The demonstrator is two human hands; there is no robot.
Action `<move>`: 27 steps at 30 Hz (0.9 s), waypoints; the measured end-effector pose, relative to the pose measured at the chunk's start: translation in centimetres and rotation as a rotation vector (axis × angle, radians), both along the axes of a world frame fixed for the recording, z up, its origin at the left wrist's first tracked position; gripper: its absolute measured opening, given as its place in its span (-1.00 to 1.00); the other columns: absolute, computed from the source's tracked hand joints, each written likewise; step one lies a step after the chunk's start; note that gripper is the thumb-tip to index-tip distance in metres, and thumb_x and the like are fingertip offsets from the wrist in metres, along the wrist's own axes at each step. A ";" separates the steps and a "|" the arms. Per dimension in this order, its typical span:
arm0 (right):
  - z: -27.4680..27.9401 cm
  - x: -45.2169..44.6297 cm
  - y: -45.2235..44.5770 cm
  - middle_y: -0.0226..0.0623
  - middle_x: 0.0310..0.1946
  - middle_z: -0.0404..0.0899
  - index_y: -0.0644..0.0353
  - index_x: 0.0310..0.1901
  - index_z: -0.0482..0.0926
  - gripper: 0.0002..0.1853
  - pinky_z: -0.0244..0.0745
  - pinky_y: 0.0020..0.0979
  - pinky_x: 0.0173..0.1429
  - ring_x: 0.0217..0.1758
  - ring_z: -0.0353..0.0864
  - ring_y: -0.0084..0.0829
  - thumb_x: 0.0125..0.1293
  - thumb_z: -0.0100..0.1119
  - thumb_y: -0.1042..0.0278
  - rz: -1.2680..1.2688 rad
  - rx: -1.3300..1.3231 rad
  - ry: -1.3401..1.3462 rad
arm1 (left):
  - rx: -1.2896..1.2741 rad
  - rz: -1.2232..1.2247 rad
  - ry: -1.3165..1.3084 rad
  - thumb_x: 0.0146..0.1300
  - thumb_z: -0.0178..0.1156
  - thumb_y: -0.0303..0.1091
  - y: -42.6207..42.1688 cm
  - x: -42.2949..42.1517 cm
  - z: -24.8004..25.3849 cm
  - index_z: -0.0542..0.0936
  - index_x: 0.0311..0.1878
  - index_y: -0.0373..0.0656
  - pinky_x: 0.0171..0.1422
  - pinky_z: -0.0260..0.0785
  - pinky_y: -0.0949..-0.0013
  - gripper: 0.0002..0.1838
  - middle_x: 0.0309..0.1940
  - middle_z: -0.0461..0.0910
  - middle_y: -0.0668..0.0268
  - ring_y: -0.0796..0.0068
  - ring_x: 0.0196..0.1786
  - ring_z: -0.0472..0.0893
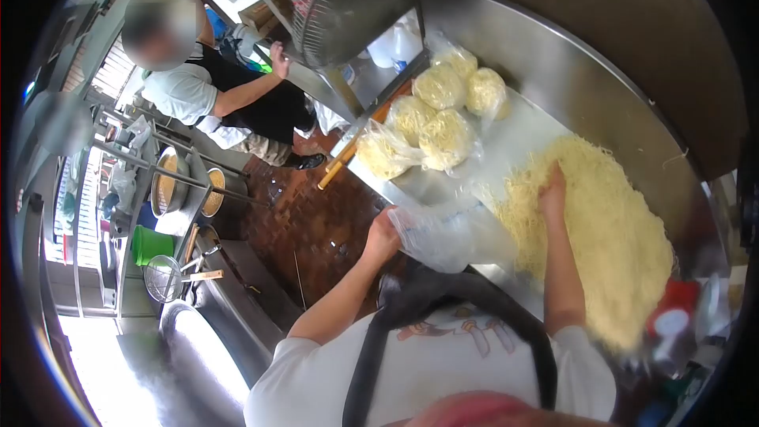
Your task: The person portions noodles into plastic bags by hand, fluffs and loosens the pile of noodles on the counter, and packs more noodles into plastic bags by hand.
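Observation:
My left hand [383, 236] is closed on the edge of a clear plastic bag [452, 237], which hangs loosely toward the right over the counter's front edge. A large loose pile of pale yellow noodles [605, 225] covers the right side of the metal counter. Among the noodles on the pile's upper left is my right hand [553, 190]; its fingers look curled around some strands and are partly hidden. Several filled bags of noodles [439, 85] sit together farther along the counter, to the left of the pile.
Wooden sticks [340, 168] lie along the counter's edge, and a large fan [348, 8] stands beyond. Another person [229, 95] in a dark apron stands at upper left. Pots [215, 192], a green bucket [152, 245] and a wire strainer [164, 278] are at left.

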State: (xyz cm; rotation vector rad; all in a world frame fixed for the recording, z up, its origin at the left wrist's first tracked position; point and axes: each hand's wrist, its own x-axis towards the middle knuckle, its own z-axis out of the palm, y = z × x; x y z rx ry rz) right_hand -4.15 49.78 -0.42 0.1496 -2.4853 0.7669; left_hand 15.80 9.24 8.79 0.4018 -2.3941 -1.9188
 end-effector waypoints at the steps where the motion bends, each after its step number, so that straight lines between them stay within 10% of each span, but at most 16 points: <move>1: -1.5 0.1 0.4 -0.01 0.13 0.54 0.22 0.27 0.46 -0.46 0.41 -0.06 0.24 0.17 0.50 0.01 0.20 0.13 0.50 -0.065 0.087 -0.005 | 0.067 0.012 0.031 0.25 0.11 -0.50 0.3 0.0 -0.5 0.60 -0.17 -0.25 0.00 0.48 0.31 -0.86 -0.30 0.67 0.22 0.38 -0.17 0.65; 6: -7.8 2.7 2.1 -0.10 -0.17 0.68 0.14 0.09 0.60 -0.58 0.44 -0.02 0.16 -0.02 0.62 -0.04 0.15 0.18 0.35 -0.065 0.442 -0.223 | 0.081 -0.071 0.026 0.25 0.17 -0.53 0.9 -0.5 0.9 0.57 -0.19 -0.23 -0.08 0.46 0.41 -0.92 -0.30 0.63 0.33 0.52 -0.22 0.59; 11: 3.9 0.1 0.0 0.00 -0.25 0.68 0.16 0.09 0.57 -0.64 0.54 -0.05 0.03 -0.15 0.66 -0.01 0.24 0.23 0.40 -0.152 -0.167 -0.606 | 0.146 -0.039 -0.032 0.17 0.15 -0.57 2.5 -0.7 3.3 0.59 -0.18 -0.25 -0.07 0.43 0.44 -0.85 -0.31 0.64 0.35 0.55 -0.23 0.57; 14: 7.6 0.2 -0.4 -0.01 -0.06 0.64 0.12 0.22 0.52 -0.51 0.51 -0.15 0.15 0.00 0.60 0.02 0.22 0.23 0.54 -0.071 -0.291 -0.474 | 0.023 -0.066 0.036 0.16 0.18 -0.55 2.6 -0.5 3.8 0.59 -0.17 -0.26 -0.07 0.44 0.44 -0.84 -0.31 0.64 0.34 0.54 -0.23 0.57; 20: 7.3 0.1 1.7 -0.04 0.47 0.20 -0.03 0.50 0.19 -0.20 0.32 -0.06 0.42 0.47 0.24 -0.02 0.22 0.25 0.47 -0.005 0.284 -0.859 | -0.015 -0.019 0.027 0.15 0.18 -0.53 2.3 0.6 3.3 0.61 -0.19 -0.26 -0.06 0.44 0.43 -0.85 -0.32 0.65 0.33 0.51 -0.22 0.59; 27: -0.9 -1.4 0.4 -0.12 0.57 -0.04 -0.08 0.53 0.09 0.01 0.24 0.21 0.41 0.54 0.09 0.16 0.06 0.47 0.25 0.128 0.676 -0.700 | 0.054 0.012 -0.115 0.11 0.11 -0.57 2.8 0.7 2.1 0.61 -0.19 -0.27 -0.09 0.44 0.46 -0.80 -0.31 0.65 0.32 0.54 -0.26 0.58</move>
